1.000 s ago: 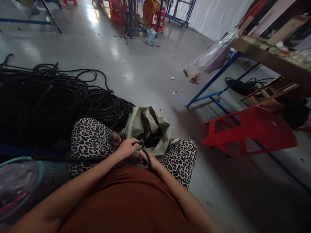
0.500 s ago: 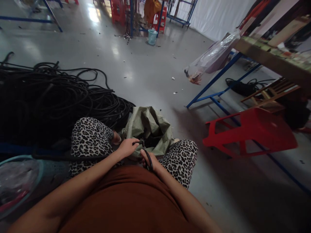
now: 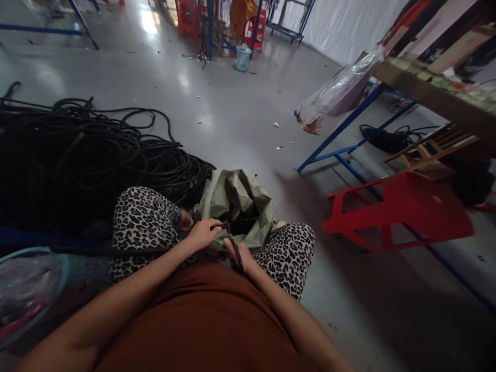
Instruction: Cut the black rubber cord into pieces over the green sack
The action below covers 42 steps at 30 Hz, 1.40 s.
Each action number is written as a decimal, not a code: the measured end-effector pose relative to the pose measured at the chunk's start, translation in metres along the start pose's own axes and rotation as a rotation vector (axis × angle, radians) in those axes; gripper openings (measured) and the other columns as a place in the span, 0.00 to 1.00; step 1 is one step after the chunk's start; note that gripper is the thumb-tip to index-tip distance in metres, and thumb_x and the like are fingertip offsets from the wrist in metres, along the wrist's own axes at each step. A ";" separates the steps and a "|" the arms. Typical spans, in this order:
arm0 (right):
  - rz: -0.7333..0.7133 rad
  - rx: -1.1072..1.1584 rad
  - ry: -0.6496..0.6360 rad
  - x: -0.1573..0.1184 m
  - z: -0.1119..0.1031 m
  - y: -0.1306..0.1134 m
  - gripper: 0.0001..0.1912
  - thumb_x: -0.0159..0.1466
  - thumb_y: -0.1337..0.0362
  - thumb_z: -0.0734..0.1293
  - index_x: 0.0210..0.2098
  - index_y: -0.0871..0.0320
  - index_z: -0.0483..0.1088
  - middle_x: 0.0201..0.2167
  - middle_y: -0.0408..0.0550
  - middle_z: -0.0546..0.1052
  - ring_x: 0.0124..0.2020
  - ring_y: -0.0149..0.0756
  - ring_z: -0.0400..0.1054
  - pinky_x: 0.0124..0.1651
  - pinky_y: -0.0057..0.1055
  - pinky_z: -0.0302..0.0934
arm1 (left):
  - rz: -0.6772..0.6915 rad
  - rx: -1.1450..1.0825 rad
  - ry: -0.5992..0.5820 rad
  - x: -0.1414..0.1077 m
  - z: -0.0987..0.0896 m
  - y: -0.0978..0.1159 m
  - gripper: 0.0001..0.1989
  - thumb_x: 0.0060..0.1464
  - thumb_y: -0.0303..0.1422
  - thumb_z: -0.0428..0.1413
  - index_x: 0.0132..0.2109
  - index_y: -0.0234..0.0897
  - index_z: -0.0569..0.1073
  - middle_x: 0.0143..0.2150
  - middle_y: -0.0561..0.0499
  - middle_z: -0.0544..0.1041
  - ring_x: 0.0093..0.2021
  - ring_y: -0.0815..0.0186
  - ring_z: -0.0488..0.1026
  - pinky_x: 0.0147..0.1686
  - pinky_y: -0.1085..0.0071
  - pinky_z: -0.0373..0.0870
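Observation:
Between my knees stands a grey-green woven sack (image 3: 220, 191) with its mouth wide and dark pieces inside. My left hand (image 3: 203, 234) is closed on a black cord (image 3: 127, 252), which runs in from the left under my forearm; its short end points over the sack's near rim. My right hand (image 3: 241, 254) grips black-handled scissors (image 3: 236, 252). Their blades reach up to the cord's end, just beyond my left fingertips. Whether the blades touch the cord I cannot tell for sure.
A big tangle of black cord (image 3: 116, 150) lies to my left, behind a light-blue basket (image 3: 64, 274) holding clear plastic. On the right a red stool (image 3: 411, 212) lies tipped near a blue-legged table (image 3: 411, 82). A small blue bin (image 3: 243, 59) stands farther off.
The scissors have turned slightly in my right hand, and their handles look closer together. My left hand stays almost where it was, still on the cord.

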State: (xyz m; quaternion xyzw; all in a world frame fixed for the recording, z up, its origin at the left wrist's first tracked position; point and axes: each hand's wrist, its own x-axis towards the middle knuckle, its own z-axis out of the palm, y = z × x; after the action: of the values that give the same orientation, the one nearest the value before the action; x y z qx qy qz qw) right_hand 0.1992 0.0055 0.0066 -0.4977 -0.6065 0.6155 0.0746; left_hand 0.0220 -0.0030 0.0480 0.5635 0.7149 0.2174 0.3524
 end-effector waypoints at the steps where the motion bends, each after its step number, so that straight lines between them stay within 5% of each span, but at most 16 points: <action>1: -0.008 -0.002 0.003 0.000 0.000 0.000 0.29 0.57 0.40 0.55 0.19 0.61 0.64 0.13 0.43 0.62 0.17 0.29 0.57 0.20 0.24 0.52 | -0.004 -0.001 -0.002 0.000 0.000 0.000 0.18 0.50 0.39 0.48 0.45 0.39 0.74 0.43 0.52 0.77 0.45 0.64 0.71 0.45 0.71 0.66; 32: -0.032 -0.021 0.058 -0.014 -0.004 -0.009 0.27 0.57 0.43 0.57 0.15 0.59 0.56 0.10 0.40 0.57 0.14 0.26 0.52 0.16 0.23 0.45 | 0.031 -0.026 -0.016 0.006 -0.005 0.003 0.18 0.50 0.38 0.47 0.44 0.37 0.75 0.35 0.51 0.78 0.38 0.65 0.73 0.40 0.72 0.68; 42: 0.167 0.279 0.045 -0.003 0.001 -0.001 0.27 0.54 0.40 0.58 0.24 0.60 0.61 0.13 0.38 0.60 0.11 0.25 0.54 0.15 0.24 0.52 | 0.007 -0.039 0.052 0.011 -0.005 0.000 0.18 0.50 0.39 0.48 0.45 0.36 0.73 0.39 0.49 0.78 0.40 0.63 0.73 0.42 0.69 0.68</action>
State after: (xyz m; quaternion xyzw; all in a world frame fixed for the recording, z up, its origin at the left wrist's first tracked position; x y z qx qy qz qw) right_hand 0.1994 0.0027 0.0090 -0.5449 -0.4697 0.6866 0.1050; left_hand 0.0168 0.0078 0.0488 0.5531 0.7174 0.2469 0.3440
